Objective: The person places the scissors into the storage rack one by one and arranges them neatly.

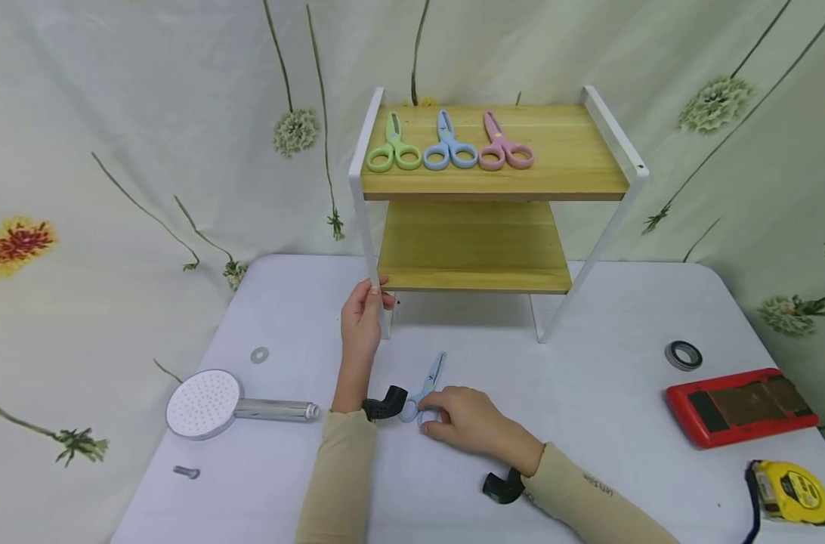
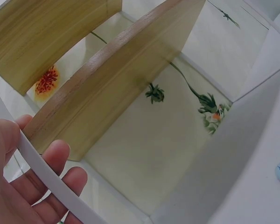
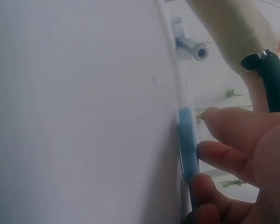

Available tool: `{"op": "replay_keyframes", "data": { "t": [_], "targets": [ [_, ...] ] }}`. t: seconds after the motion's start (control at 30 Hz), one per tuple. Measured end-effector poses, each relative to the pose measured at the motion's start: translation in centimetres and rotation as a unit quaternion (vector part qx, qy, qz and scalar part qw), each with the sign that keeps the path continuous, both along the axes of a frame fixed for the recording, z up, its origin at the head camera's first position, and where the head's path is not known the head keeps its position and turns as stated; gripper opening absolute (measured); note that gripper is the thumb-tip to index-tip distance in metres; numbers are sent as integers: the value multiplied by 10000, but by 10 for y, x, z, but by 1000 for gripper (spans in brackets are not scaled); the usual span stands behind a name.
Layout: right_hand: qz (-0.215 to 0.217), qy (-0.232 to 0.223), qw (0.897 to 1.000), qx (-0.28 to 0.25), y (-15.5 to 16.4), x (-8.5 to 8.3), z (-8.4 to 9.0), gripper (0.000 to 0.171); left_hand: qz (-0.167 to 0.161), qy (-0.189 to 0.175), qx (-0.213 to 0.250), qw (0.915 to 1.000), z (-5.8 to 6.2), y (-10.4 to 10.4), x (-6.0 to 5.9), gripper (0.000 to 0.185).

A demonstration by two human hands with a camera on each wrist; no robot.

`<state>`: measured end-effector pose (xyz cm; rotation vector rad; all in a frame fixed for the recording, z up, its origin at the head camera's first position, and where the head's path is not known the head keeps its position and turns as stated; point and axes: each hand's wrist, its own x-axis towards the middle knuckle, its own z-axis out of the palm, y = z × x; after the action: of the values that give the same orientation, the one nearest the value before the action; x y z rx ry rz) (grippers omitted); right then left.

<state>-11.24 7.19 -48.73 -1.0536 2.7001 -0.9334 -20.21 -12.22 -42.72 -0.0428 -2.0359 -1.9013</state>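
Left hand [image 1: 361, 317] wraps the white front leg [image 2: 46, 175] of the shelf rack [image 1: 494, 185], fingers curled round it, a loose grip. Right hand [image 1: 470, 423] pinches the handle loops of the blue scissors [image 1: 422, 393], lying flat on the tabletop [image 1: 589, 393] just before the rack.

Staged tabletop set, floral backdrop cloth [image 1: 113, 189] (draped behind), white table [image 1: 589, 363]

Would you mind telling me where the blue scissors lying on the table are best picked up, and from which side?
Probably by the handle loops. The blue scissors lie flat on the table, blades pointing away toward the shelf, loops toward the person. Coming from the near side, the right hand already has its fingers on a loop; the left hand holds the shelf's leg.
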Motion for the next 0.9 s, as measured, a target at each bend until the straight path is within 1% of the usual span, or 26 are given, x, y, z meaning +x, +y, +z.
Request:
{"op": "replay_keyframes", "data": {
  "t": [0.13, 0.27, 0.4, 0.5, 0.6, 0.7, 0.77, 0.9],
  "targets": [
    [-252, 153, 9996, -18, 0, 2, -1, 22, 13, -11, -34, 10000, 0, 0, 0, 29],
    [-607, 200, 9979, 136, 0, 4, 3, 15, 29, -54, -55, 10000, 0, 0, 1, 29],
    [-1003, 84, 9940, 438, 1, 5, 7, 22, 32, -119, -89, 9999, 1, 0, 1, 29],
    [-1222, 28, 9904, 648, 1, 4, 9, 25, 31, -146, -106, 9998, 2, 0, 1, 29],
    [-1368, -43, 9881, 695, 2, 3, 10, 25, 22, -137, -102, 9999, 2, 0, 1, 29],
    [-1408, -249, 9878, 614, 3, 2, 10, 25, 14, -124, -84, 9999, 2, 0, 1, 29],
    [-1379, -536, 9880, 447, 6, 0, 10, 25, 20, -121, -88, 9999, 2, 0, 1, 29],
    [-1145, -1242, 9856, -69, 15, -6, 12, 24, 23, -155, -88, 9998, 1, 0, 1, 30]
  ]
}}
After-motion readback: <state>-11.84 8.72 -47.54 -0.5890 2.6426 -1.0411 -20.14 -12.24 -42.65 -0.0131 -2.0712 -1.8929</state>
